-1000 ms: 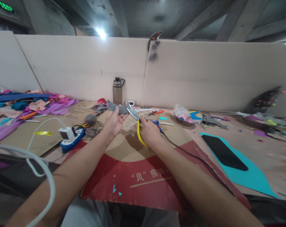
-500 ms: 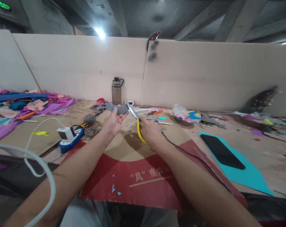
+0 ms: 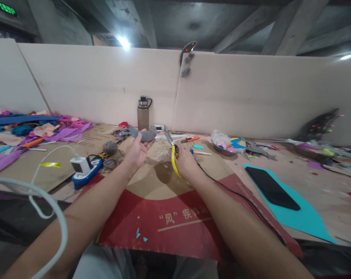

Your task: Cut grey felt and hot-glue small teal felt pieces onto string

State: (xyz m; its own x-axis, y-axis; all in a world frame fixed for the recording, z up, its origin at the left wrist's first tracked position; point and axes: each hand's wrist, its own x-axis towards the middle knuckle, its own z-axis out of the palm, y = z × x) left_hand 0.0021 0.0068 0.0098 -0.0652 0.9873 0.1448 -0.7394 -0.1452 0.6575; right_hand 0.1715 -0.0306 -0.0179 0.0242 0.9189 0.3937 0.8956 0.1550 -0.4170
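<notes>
Found grey curved piece (image 3: 146,135) over far part of printed cardboard (image 3: 126,217), pinched between thumb and fingers of half-curled left hand (image 3: 138,150). Noted yellow-handled scissors (image 3: 173,155) over cardboard, near piece but apart, gripped in firmly wrapped right hand (image 3: 184,159). Read “风” 疾如 on cardboard's red front, beside right arm (image 3: 230,209). Read EXIT on green sign (image 3: 6,8), high beyond cardboard, leftward.

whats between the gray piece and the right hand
In the head view, the blades of the yellow-handled scissors, gripped by the right hand, lie between it and the gray piece.
</notes>
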